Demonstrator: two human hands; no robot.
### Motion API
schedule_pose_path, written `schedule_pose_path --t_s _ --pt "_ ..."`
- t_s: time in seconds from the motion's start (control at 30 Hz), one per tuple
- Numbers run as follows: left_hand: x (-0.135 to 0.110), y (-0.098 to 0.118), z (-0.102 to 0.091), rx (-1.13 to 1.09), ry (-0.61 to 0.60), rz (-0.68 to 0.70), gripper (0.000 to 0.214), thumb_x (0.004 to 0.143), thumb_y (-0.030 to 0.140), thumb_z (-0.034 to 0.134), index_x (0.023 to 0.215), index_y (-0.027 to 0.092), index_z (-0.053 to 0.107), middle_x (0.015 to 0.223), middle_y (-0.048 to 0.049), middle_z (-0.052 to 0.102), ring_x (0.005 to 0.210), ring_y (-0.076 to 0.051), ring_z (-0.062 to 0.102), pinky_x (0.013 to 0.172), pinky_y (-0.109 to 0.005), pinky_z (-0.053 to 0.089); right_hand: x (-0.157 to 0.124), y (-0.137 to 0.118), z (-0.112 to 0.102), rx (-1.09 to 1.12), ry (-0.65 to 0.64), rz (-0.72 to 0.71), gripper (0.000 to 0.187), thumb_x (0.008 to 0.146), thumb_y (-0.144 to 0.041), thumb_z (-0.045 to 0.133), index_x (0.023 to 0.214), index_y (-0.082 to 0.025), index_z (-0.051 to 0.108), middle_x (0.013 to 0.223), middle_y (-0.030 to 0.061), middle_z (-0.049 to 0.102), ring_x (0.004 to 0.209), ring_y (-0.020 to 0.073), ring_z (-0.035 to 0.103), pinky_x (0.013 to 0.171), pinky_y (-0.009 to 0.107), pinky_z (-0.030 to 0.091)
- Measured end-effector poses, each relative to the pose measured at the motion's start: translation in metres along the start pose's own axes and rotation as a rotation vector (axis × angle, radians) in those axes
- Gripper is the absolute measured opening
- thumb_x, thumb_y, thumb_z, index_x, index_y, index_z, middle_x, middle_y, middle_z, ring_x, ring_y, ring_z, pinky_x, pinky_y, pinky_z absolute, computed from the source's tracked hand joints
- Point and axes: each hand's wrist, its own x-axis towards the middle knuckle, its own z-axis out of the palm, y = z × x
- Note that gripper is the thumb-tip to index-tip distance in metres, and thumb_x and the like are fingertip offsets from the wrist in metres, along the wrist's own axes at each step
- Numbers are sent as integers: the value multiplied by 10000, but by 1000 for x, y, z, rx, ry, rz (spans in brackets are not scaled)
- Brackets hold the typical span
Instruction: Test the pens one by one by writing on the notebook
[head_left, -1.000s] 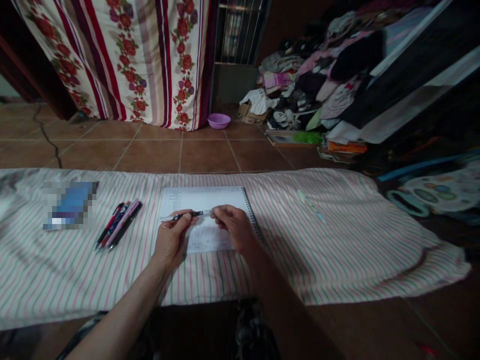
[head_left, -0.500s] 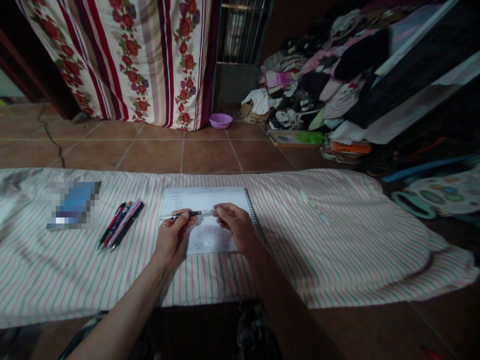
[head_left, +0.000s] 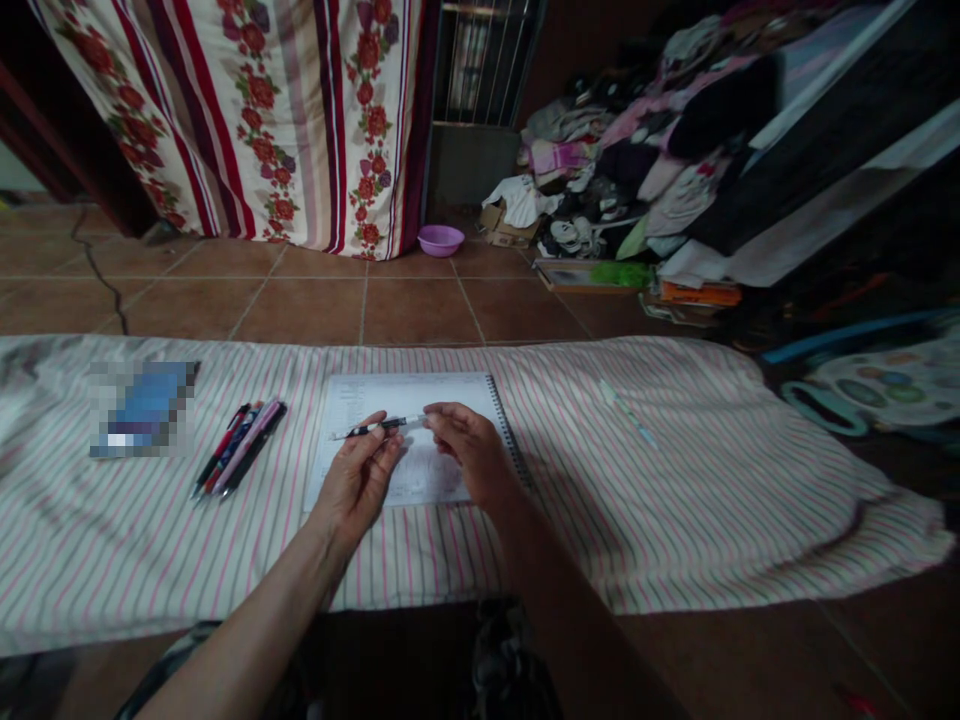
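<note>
Above an open spiral notebook (head_left: 427, 480), a black pen (head_left: 394, 423) with a pale right end lies across between both hands. My left hand (head_left: 358, 478) pinches its dark barrel between thumb and index finger, the other fingers loosely curled beneath. At the pale end, the thumb and fingertips of my right hand (head_left: 474, 450) are closed on the pen. The notebook's page carries faint writing or print too small to read, and its coil runs down the right side.
Several pens (head_left: 238, 450) lie bunched on the striped cloth (head_left: 690, 520), left of the notebook. Farther left is a blurred-out blue item (head_left: 146, 410). A thin pale green stick-like item (head_left: 628, 412) rests at right. Beyond are a purple basin (head_left: 441, 240) and piled clothes (head_left: 622, 170).
My left hand has shifted slightly right along the pen, closer to my right hand, with its lower fingers more extended. My right hand has barely moved.
</note>
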Motion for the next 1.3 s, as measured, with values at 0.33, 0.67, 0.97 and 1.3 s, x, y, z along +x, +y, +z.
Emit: schedule_pose_path --t_s 0.33,0.67,0.97,1.3 --pt "4 -4 -3 -113 -41 -91 162 821 27 492 887 87 627 892 -136 675 866 -212 675 701 -244 577 -1 1 3 -70 -53 -128 219 653 -345 655 820 -203 663 634 -21 583 558 97 463 541 237 384" --pt "3 -8 7 -247 71 -92 190 816 -33 468 764 77 615 762 -85 683 756 -143 680 734 -250 580 -1 3 2 -141 -18 -174 247 669 -344 629 875 -225 696 752 7 647 634 125 514 564 249 412" --pt "3 -10 8 -261 86 -92 199 815 -34 474 715 76 606 738 -75 685 738 -136 679 727 -241 580 -2 0 5 -48 53 -148 339 662 -350 636 961 -189 647 818 27 659 653 122 542 564 248 420" --pt "6 -12 4 -300 78 -122 187 824 -22 467 752 74 610 759 -78 688 773 -147 680 735 -247 582 -3 -2 5 10 54 -144 243 671 -340 632 865 -195 643 827 27 673 674 119 564 578 237 426"
